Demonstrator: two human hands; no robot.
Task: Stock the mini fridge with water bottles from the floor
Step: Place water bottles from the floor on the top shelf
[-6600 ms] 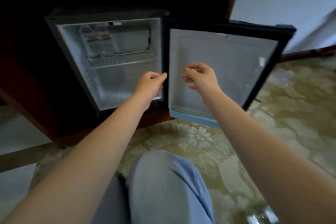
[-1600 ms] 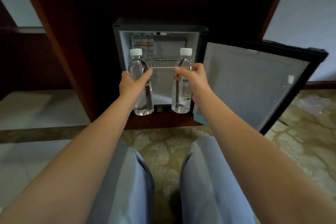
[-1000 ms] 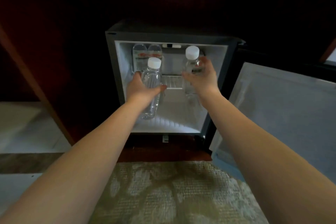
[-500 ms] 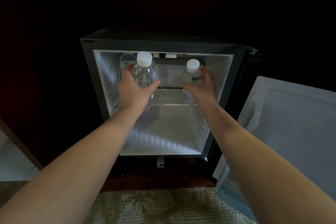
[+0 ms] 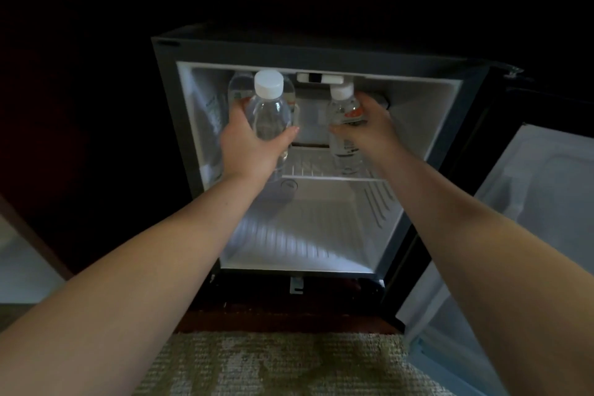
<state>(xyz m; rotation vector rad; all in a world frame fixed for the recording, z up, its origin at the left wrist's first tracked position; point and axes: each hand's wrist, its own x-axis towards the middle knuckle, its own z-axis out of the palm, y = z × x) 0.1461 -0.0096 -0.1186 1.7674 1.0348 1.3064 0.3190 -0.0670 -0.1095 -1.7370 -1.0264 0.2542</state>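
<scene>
I have each grip clamped on an upright bottle: left hand (image 5: 249, 146) on the left bottle (image 5: 269, 112), right hand (image 5: 369, 128) on the right bottle (image 5: 345, 125). The wire shelf (image 5: 321, 167) lies just below both bases. The right bottle is nearer to it.

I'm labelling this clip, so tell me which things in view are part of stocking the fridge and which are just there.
Part of the job:
- mini fridge, door open
- wire shelf
- left-hand bottle, held by left hand
- right-hand bottle, held by right hand
- bottles at back left of shelf

Just there:
- carpet
- dark wooden cabinet
</scene>
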